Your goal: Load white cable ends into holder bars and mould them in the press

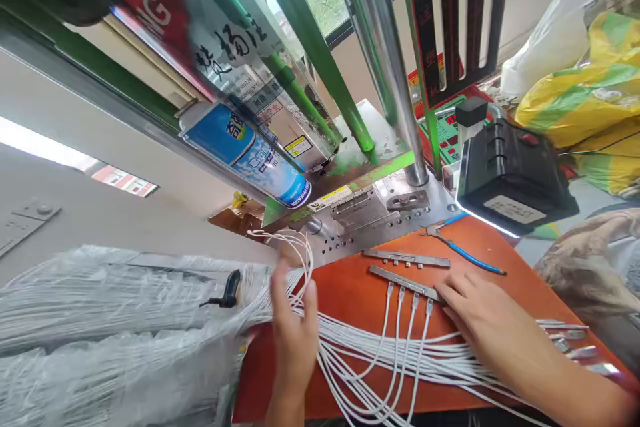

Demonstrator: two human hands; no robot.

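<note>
My left hand (293, 327) is raised over the orange table (355, 297), its fingers pinching a loop of thin white cables (300, 255) pulled from a plastic-wrapped bundle (115, 327). My right hand (487, 323) lies flat on several white cables (390, 360) spread across the table. Its fingertips touch the end of a metal fixture bar (404, 282) that has several cable connectors seated in it. A second metal bar (406, 258) lies just beyond, apart from both hands.
Blue-handled pliers (467, 253) lie at the back of the table. Behind stand a green-framed press machine (360, 113), a blue spray can (250, 153) and a black control box (510, 173). Yellow-green bags (590, 93) pile up at the right. Loose metal connectors (575, 340) lie at the table's right edge.
</note>
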